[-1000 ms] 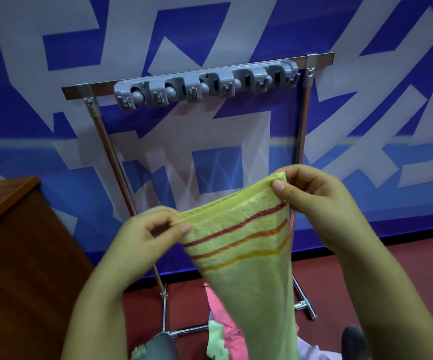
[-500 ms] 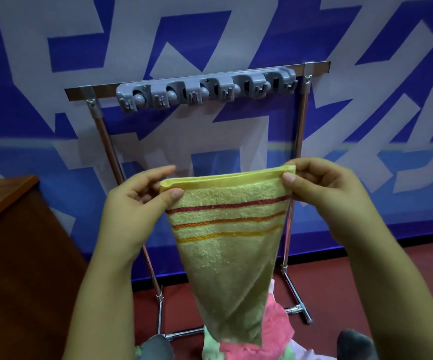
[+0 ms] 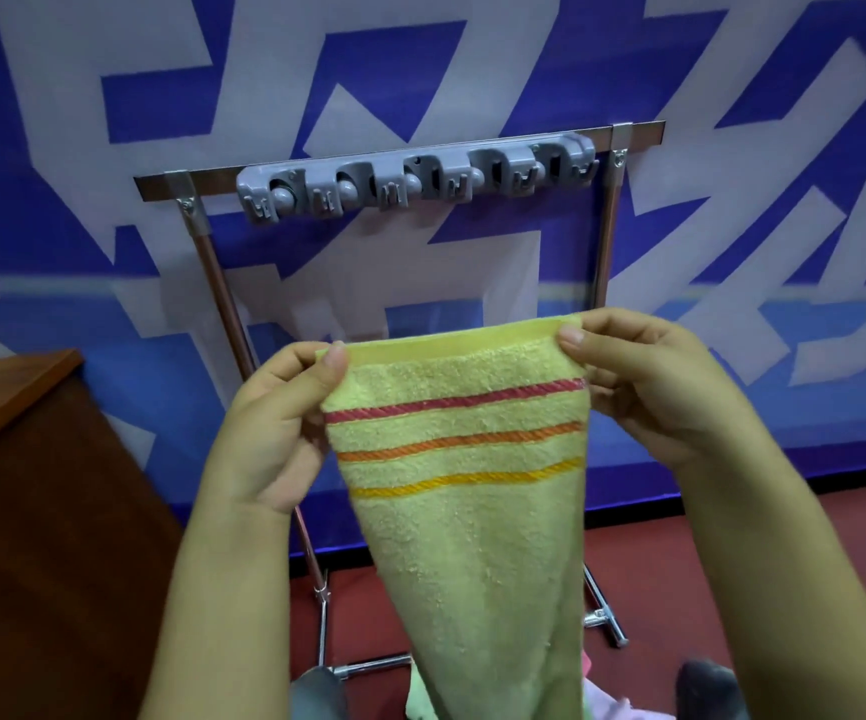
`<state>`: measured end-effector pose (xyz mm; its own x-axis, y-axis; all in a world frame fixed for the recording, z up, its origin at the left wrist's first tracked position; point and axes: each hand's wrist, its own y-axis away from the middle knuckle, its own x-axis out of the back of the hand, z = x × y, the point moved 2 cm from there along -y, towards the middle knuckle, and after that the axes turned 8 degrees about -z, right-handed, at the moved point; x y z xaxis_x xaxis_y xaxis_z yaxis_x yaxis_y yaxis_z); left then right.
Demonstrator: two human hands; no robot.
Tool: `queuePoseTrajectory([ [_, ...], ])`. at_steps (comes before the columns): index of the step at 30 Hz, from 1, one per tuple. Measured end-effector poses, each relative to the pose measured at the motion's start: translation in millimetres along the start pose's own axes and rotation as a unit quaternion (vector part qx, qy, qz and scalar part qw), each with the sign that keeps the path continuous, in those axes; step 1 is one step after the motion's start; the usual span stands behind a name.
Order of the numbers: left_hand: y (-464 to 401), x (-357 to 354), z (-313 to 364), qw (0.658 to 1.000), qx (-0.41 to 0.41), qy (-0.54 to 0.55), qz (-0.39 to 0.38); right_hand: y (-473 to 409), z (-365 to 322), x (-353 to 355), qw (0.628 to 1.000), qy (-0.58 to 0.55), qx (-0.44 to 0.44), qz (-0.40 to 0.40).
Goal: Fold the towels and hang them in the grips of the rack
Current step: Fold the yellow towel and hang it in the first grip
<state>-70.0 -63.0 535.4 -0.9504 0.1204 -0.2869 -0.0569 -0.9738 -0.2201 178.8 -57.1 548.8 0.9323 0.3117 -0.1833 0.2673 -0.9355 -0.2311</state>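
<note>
Yellow towel (image 3: 464, 491) up in front of the rack (image 3: 605, 236), held by the top edge, hanging below the grips (image 3: 415, 184). Left hand (image 3: 274, 428) pinching the left corner, right hand (image 3: 649, 387) pinching the right. Three stripes across: red, orange, yellow. More cloth on the floor (image 3: 644, 558) beneath.

No readable words, labels, brands or numbers, only large white angular shapes on the blue wall banner (image 3: 732, 210) behind the rack (image 3: 420, 179)
</note>
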Motion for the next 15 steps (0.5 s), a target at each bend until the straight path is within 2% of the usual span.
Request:
queuePoseTrajectory([
  [3,1,-9,-10,0.999,0.023,-0.016,0.033,-1,10,-5,0.997,-0.001,-0.005,0.073],
  [8,9,-36,-11,0.999,0.000,-0.034,0.019,4,19,-23,0.989,0.070,0.023,0.131],
  [15,18,-63,-7,0.993,-0.037,-0.114,-0.003,12,20,-47,0.979,0.161,0.076,0.102],
])
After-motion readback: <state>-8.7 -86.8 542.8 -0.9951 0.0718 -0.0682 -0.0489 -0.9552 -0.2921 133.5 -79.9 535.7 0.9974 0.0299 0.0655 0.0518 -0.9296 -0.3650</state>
